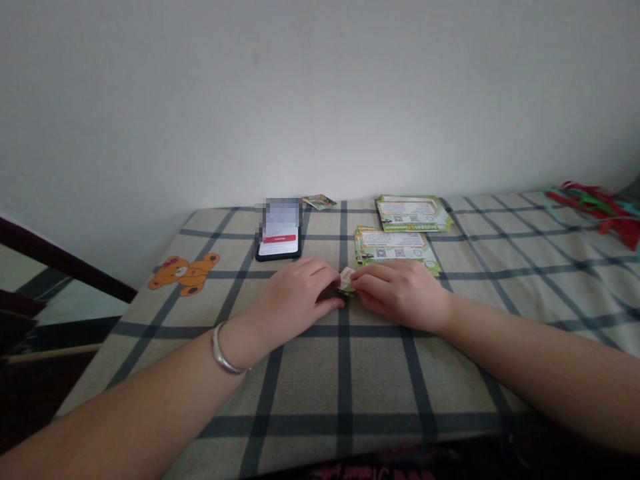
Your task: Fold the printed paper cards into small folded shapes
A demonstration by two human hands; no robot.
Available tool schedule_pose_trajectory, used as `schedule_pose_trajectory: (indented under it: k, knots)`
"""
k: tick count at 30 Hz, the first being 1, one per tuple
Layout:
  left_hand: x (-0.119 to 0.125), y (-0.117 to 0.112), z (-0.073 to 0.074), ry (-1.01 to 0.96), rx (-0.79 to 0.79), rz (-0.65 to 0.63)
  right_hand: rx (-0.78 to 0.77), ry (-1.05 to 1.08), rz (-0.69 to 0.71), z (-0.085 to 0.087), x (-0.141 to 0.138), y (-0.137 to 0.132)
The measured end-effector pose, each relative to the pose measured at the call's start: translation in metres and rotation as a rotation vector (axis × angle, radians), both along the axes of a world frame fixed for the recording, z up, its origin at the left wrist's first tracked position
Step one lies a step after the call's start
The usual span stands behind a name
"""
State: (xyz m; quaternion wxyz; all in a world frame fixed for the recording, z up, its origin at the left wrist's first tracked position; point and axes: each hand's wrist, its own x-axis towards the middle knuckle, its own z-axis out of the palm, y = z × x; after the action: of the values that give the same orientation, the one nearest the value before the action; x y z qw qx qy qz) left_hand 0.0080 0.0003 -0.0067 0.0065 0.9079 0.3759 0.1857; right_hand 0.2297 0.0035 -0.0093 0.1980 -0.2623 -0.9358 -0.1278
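Observation:
Between the fingertips of both hands is a small printed card [346, 280], white and green, resting close to the tablecloth; most of it is covered by the fingers. My left hand [304, 293], with a silver bangle at the wrist, pinches its left side, thumb below and fingers above. My right hand [403, 293] has its fingers closed together on the right side. Just beyond the right hand lies a fanned pile of green-and-white printed cards [395, 247]. A second pile of similar cards [415, 213] sits behind it, nearer the wall.
A phone [279, 247] with a lit screen lies beyond my left hand. Beside it, near the wall, is a small folded printed card [320, 202]. The checked tablecloth [310, 387] carries a teddy bear picture [185, 273]. Red and green material [600, 210] lies far right.

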Motion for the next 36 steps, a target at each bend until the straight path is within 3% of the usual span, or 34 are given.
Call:
schedule_pose_trajectory:
  k: [7, 10, 17, 22, 28, 32, 36]
  knots:
    - [0.0023, -0.0069, 0.0059, -0.123, 0.133, 0.002, -0.209, 0.324, -0.049, -0.0015, -0.0037, -0.0018]
    - [0.0023, -0.0077, 0.0054, -0.200, 0.111, -0.002, -0.317, 0.415, -0.056, -0.0005, -0.0053, -0.0018]
    - [0.0031, -0.0083, 0.0032, -0.268, 0.055, 0.032, -0.408, 0.467, 0.013, 0.0029, -0.0049, -0.0027]
    - [0.0035, -0.0099, 0.0031, -0.241, 0.102, -0.001, -0.459, 0.502, 0.043, 0.0024, -0.0057, -0.0021]
    - [0.0033, -0.0108, 0.0049, -0.303, 0.081, 0.071, -0.509, 0.598, -0.005, 0.0025, -0.0050, -0.0002]
    - [0.0033, -0.0100, 0.0073, -0.339, 0.100, 0.017, -0.484, 0.616, -0.019, 0.0032, -0.0042, 0.0005]
    - [0.0034, -0.0080, 0.0064, -0.401, 0.037, 0.053, -0.418, 0.586, -0.029, 0.0021, -0.0036, -0.0004]
